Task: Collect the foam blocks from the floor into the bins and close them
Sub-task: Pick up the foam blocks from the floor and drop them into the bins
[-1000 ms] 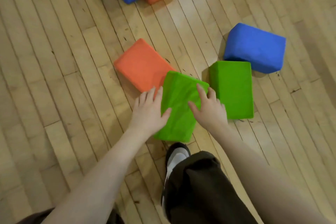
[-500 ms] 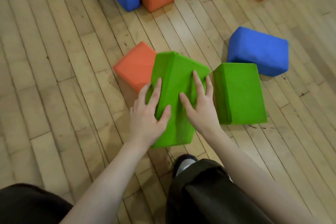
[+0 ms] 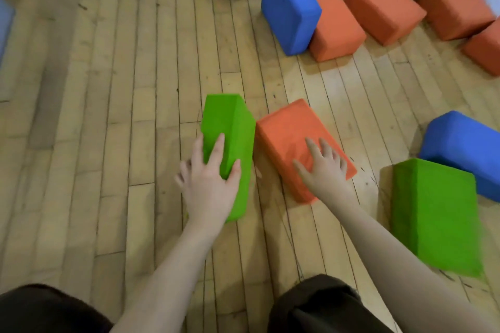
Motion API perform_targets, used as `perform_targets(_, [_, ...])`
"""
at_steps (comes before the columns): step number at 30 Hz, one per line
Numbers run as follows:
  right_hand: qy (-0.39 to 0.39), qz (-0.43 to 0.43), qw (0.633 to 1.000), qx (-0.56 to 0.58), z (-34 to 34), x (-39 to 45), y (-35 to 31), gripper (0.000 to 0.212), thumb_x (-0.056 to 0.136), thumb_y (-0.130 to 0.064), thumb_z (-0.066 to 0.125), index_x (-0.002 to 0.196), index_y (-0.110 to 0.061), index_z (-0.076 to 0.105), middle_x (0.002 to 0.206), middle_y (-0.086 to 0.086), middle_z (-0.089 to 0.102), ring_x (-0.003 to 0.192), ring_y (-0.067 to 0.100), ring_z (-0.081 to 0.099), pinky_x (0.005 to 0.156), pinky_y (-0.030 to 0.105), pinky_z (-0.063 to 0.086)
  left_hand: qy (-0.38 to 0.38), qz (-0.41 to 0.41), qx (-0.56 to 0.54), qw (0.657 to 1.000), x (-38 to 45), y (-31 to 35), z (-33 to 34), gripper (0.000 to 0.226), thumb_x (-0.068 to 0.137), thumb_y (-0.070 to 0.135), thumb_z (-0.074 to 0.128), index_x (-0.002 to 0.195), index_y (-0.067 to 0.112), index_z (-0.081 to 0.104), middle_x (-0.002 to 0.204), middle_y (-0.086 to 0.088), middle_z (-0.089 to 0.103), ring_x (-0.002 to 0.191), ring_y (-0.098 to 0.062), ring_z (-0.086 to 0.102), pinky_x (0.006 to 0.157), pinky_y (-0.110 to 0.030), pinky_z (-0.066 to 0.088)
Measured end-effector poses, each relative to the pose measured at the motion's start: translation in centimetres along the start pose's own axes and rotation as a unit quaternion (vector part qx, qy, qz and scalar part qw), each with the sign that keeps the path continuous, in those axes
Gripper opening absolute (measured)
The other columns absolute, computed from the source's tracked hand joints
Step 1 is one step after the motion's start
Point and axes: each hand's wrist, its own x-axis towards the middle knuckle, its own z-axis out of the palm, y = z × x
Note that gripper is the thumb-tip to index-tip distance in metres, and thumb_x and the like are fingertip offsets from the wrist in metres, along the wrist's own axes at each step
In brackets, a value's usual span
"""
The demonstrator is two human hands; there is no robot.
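A green foam block (image 3: 230, 149) is being clamped by the left hand (image 3: 208, 186) – light, squashy, best taken across its narrow sides – while the orange block (image 3: 297, 140) is being pressed by the right hand (image 3: 324, 170), fingers spread flat.

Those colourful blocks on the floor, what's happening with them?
A person is picking up foam blocks. Their left hand grips a green block stood on its edge, and their right hand rests on an orange block beside it. More blue, orange and green blocks lie around on the wooden floor. No bin is in view.
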Motion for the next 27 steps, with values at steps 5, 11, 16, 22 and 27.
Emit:
perform_targets(5, [-0.059, -0.026, 0.994, -0.088, 2.7, 0.4, -0.3, 0.088, 0.080, -0.071, 0.045, 0.146, -0.041, -0.005, 0.157, 0.008, -0.012, 0.141, 0.042, -0.010, 0.108, 0.065, -0.001, -0.054, -0.032, 0.075, 0.995, 0.8, 1.5, 2.6, 0.062, 0.091, 0.055, 0.041, 0.147, 0.039, 0.017, 0.154, -0.007, 0.016, 0.127, -0.037, 0.033, 0.104, -0.047, 0.025])
perform_targets(11, [-0.037, -0.040, 0.995, -0.082, 2.1, 0.6, 0.0, 0.067, 0.093, -0.054, 0.038, 0.148, -0.036, 0.004, 0.157, 0.013, 0.001, 0.141, 0.045, -0.001, 0.108, 0.067, 0.005, -0.075, 0.021, 0.071, 0.994, 0.2, 0.7, 2.8, 0.067, 0.089, 0.055, 0.043, 0.148, 0.037, 0.014, 0.154, -0.009, 0.013, 0.129, -0.033, 0.035, 0.102, -0.046, 0.033])
perform_targets(16, [0.016, -0.107, 0.990, 0.088, -1.0, -1.1, 0.1, 0.053, 0.099, -0.033, 0.039, 0.145, -0.045, 0.017, 0.151, 0.010, 0.028, 0.132, 0.040, 0.034, 0.099, 0.056, 0.039, -0.043, 0.020, 0.020, 0.999, -0.6, 1.1, 2.1, 0.061, 0.089, 0.051, 0.049, 0.144, 0.032, 0.031, 0.152, -0.009, 0.022, 0.131, -0.030, 0.036, 0.101, -0.046, 0.033])
perform_targets(22, [0.050, -0.081, 0.994, 0.056, -2.0, -2.9, 1.3, 0.049, 0.098, -0.047, 0.028, 0.145, -0.046, 0.013, 0.153, 0.005, 0.013, 0.127, 0.036, 0.038, 0.086, 0.050, 0.051, -0.093, 0.053, 0.048, 0.993, -1.1, 2.1, 3.0, 0.065, 0.090, 0.055, 0.042, 0.147, 0.036, 0.017, 0.153, -0.009, 0.012, 0.130, -0.032, 0.034, 0.100, -0.044, 0.036])
perform_targets(27, [0.050, -0.082, 0.994, -0.042, -2.3, -3.3, 1.5, 0.090, 0.081, -0.062, 0.055, 0.147, -0.038, -0.002, 0.155, 0.007, 0.002, 0.131, 0.036, 0.028, 0.084, 0.047, 0.050, -0.119, 0.090, 0.091, 0.985, -1.8, 2.3, 3.9, 0.075, 0.087, 0.056, 0.045, 0.148, 0.037, 0.005, 0.153, -0.009, 0.003, 0.123, -0.034, 0.036, 0.096, -0.043, 0.038])
